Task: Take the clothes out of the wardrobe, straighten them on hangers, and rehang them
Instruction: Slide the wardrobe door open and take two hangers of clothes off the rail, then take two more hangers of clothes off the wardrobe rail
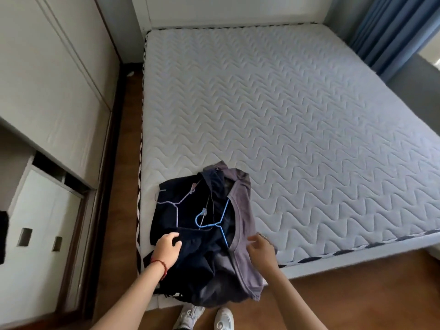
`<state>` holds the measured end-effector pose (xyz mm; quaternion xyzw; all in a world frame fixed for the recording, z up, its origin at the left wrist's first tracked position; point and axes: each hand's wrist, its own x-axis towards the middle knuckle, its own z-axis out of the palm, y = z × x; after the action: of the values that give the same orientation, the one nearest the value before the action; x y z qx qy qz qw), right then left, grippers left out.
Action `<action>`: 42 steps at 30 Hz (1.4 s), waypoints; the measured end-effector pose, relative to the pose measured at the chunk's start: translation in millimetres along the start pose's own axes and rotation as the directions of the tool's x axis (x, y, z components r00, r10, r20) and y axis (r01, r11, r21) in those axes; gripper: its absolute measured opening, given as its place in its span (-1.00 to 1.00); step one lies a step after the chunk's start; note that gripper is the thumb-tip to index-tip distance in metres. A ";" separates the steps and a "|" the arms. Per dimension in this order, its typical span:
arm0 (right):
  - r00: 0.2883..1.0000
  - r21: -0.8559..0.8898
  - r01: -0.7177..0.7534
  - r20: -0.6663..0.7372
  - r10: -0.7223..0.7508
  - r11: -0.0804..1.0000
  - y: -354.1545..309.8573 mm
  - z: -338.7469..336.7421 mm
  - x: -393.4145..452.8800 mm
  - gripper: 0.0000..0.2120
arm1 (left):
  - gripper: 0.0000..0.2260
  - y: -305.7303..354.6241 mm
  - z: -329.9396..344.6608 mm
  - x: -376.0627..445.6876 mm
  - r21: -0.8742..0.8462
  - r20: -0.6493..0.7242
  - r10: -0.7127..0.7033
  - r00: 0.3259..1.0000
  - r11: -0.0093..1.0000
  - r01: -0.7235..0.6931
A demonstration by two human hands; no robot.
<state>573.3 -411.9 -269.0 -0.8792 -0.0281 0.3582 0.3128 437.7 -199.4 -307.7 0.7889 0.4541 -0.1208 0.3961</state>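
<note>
Clothes, a dark navy and grey-purple heap on thin blue wire hangers, lie at the quilted white mattress corner, probably for sorting: left hand grips navy fabric, right hand hovers loosely released over the grey shirt.

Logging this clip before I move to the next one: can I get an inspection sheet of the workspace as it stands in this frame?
Surface: bare quilted mattress, pale, with a wave pattern.
Job's things: pile of dark clothes with a purple-grey shirt at the near corner, partly hanging over the edge; blue hanger and lilac hanger lie in the pile.
Clutter: nothing seen.
Hands: left hand grips dark cloth; right hand sits at the shirt's edge, blurred, grasp unclear.
Cables: nothing seen.
Surroundings: white wardrobe on the left, wooden floor, blue curtain, white shoes below.
</note>
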 end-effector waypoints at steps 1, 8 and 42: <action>1.000 -0.011 0.008 0.015 -0.008 1.000 -0.1 0.4 -4.8 -0.70 | -0.68 -11.5 -1.6 -11.7 0.034 0.008 -0.001 1.000 0.999 0.001; 0.976 -0.146 0.190 0.136 -0.170 0.971 -16.5 25.5 -35.1 -0.73 | -0.69 -104.9 -27.7 -115.4 0.060 -0.116 -0.076 0.990 0.995 0.084; 0.957 -0.291 0.216 0.254 -0.142 0.932 -161.3 324.3 -105.3 -0.72 | -0.79 -368.9 -226.5 -125.8 -0.613 -0.036 -0.365 0.930 0.743 0.268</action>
<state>313.5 -139.3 -290.1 -0.8644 -0.2014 0.4178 0.1941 29.6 -10.1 -279.7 0.5412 0.6254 0.0242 0.5616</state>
